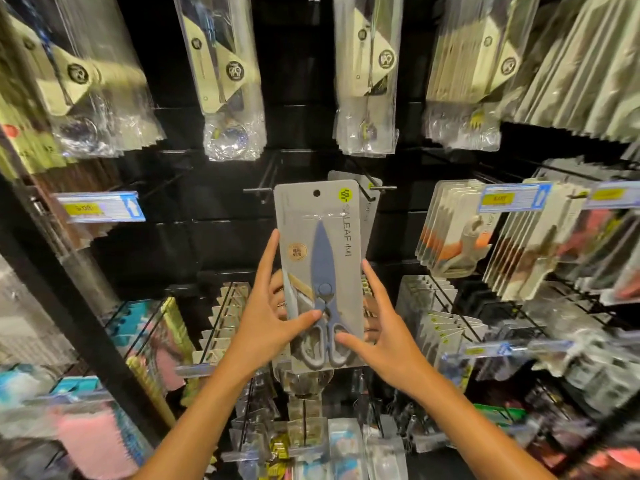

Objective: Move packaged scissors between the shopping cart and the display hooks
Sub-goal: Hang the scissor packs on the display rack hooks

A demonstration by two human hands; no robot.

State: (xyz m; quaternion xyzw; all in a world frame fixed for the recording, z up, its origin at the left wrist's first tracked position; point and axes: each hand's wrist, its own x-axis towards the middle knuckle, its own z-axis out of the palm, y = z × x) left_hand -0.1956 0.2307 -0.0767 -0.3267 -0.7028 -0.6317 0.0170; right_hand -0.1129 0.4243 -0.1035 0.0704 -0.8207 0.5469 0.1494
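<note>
Here the person holds the packaged scissors [320, 271] upright between both hands, left hand [268, 313] and right hand [382, 327] pinching its lower edges with thumb and long fingers, probably so the punched hole stays free for the display hook [258, 190] nearby.

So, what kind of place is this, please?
Most likely a retail shop aisle: packaged goods hang on display hooks, blue price tags sit on their ends, and both hands hold a carded scissors pack.
</note>
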